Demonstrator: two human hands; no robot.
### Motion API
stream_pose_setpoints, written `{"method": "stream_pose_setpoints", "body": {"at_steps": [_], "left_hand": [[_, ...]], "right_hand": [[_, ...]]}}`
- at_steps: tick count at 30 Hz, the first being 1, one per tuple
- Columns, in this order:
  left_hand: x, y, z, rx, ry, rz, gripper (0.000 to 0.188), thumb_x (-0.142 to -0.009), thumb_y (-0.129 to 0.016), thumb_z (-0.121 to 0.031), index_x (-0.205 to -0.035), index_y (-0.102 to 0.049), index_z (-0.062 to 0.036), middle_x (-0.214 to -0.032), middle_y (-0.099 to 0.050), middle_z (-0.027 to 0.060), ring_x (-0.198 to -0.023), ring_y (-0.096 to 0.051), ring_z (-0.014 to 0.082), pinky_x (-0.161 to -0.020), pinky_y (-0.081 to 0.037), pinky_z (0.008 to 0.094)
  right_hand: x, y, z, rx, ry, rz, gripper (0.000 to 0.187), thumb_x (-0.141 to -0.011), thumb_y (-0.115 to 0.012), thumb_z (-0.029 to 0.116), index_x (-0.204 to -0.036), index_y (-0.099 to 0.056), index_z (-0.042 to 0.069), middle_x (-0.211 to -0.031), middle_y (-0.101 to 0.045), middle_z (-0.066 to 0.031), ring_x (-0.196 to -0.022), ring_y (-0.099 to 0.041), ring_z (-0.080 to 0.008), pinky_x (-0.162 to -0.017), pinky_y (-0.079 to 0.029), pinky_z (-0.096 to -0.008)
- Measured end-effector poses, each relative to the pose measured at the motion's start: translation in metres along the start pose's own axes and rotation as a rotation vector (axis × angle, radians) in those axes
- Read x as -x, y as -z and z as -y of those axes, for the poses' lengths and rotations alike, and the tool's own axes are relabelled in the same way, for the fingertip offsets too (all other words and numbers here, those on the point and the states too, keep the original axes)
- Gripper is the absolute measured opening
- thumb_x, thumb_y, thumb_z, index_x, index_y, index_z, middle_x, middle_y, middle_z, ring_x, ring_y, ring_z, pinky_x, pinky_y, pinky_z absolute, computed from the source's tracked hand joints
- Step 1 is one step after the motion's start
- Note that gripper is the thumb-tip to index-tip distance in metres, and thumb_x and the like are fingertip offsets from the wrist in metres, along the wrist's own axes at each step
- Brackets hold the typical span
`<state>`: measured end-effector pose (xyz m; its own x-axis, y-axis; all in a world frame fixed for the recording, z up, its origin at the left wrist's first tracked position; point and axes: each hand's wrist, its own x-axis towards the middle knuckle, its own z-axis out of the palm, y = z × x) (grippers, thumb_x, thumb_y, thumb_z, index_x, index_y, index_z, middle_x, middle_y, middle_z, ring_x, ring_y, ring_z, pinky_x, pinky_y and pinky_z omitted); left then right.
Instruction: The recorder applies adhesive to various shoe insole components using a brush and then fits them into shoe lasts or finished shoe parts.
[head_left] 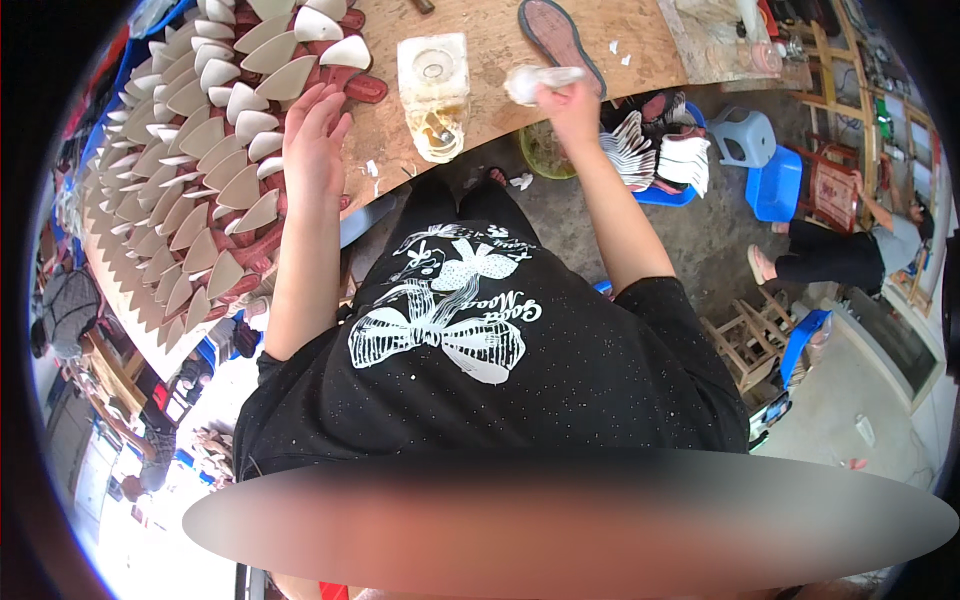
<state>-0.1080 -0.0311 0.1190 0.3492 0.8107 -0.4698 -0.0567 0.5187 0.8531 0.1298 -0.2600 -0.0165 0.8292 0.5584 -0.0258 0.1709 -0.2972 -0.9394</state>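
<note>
My left hand [318,140] is raised with its fingers stretched out, holding nothing, beside rows of shoe pieces [240,190] with beige pointed uppers and red-brown soles. My right hand [570,108] is closed on a whitish, partly see-through thing [528,84], blurred, whose kind I cannot tell. It is over the tabletop, next to the near end of a dark sole with a reddish middle [560,42]. Between my hands a white, crusted container [433,62] with a round mark on top and a yellowish, sticky-looking opening stands at the table's near edge.
The wooden table [490,95] has small white scraps on it. Below its right edge are a green-yellow basin [548,152] and a blue crate [668,195] of white stacked pieces. A grey stool [745,137], a blue bin [775,185] and a seated person [850,255] are farther right.
</note>
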Motion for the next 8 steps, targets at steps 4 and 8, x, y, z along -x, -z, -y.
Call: {"method": "stream_pose_setpoints", "body": {"at_steps": [4,8], "left_hand": [[-0.009,0.014,0.001,0.008,-0.015,0.088,0.036,-0.092,-0.058,-0.006,-0.125,-0.048,0.0013,-0.127,-0.055,0.0142,-0.118,-0.055,0.0245,-0.101,-0.042,0.0388],[-0.019,0.028,0.004,0.018,0.003,0.143,0.040,-0.091,-0.060,-0.007,-0.127,-0.045,0.0017,-0.129,-0.054,0.0155,-0.118,-0.055,0.0269,-0.102,-0.043,0.0400]], "right_hand": [[0.002,0.026,0.055,-0.174,0.059,-0.113,0.039,-0.081,-0.072,0.005,-0.116,-0.055,0.000,-0.109,-0.064,-0.0124,-0.097,-0.066,-0.0196,-0.085,-0.054,-0.0310],[0.007,0.019,0.105,-0.200,-0.026,0.332,0.064,-0.082,-0.071,0.004,-0.136,-0.036,0.007,-0.122,-0.058,-0.0137,-0.111,-0.059,-0.0203,-0.094,-0.049,-0.0304]]}}
